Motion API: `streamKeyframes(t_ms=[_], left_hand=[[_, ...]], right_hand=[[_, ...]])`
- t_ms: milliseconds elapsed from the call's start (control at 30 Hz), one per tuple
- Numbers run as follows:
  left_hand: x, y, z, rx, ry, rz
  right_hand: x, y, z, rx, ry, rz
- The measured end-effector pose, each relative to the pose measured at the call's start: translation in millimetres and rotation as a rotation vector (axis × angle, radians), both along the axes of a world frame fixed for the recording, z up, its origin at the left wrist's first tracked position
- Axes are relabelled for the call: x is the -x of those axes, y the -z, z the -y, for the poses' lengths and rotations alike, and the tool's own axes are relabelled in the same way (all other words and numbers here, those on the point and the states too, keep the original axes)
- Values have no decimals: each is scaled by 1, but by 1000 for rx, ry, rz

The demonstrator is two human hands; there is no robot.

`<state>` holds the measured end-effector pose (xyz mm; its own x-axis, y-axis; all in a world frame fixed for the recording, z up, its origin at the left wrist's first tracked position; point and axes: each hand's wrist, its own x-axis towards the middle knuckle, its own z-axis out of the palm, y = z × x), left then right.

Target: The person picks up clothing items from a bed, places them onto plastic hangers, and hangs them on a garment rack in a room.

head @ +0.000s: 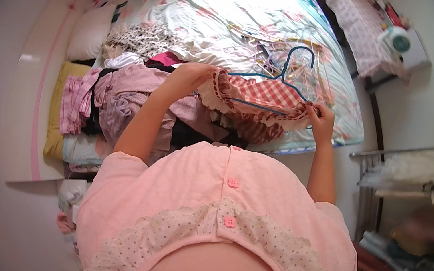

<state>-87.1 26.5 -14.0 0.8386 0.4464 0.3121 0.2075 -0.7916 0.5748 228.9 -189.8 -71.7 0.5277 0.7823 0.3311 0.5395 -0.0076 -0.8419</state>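
Note:
Both of my hands hold a red and white gingham garment (270, 92) with cream lace edging, stretched out in front of me at the bed. My left hand (192, 79) grips one strap or neckline edge, and the fingertips are partly hidden by fabric. At the opposite edge, my right hand (321, 118) pinches the gathered trim. A blue clothes hanger (284, 71) sits within the garment's opening, its hook pointing away from me. The hanger's lower bar crosses the opening, and its ends are partly covered by cloth. Below, the checked fabric hangs down near the bed's front edge.
Several loose hangers (254, 46) lie tangled on the floral bedspread (204, 7). A heap of clothes (134, 86) covers the bed's left side, near a white pillow (90, 32). At right stand a clothes rack (368, 166) and a side table with a small fan (397, 41).

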Motion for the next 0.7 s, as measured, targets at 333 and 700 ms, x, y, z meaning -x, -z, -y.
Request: streamKeyframes(t_ms=[333, 700], left_hand=[[9, 37, 22, 455, 63, 489], [-56, 43, 95, 91, 359, 239]], right_hand=[[105, -6, 123, -181, 392, -407], [164, -53, 283, -275, 802, -339]])
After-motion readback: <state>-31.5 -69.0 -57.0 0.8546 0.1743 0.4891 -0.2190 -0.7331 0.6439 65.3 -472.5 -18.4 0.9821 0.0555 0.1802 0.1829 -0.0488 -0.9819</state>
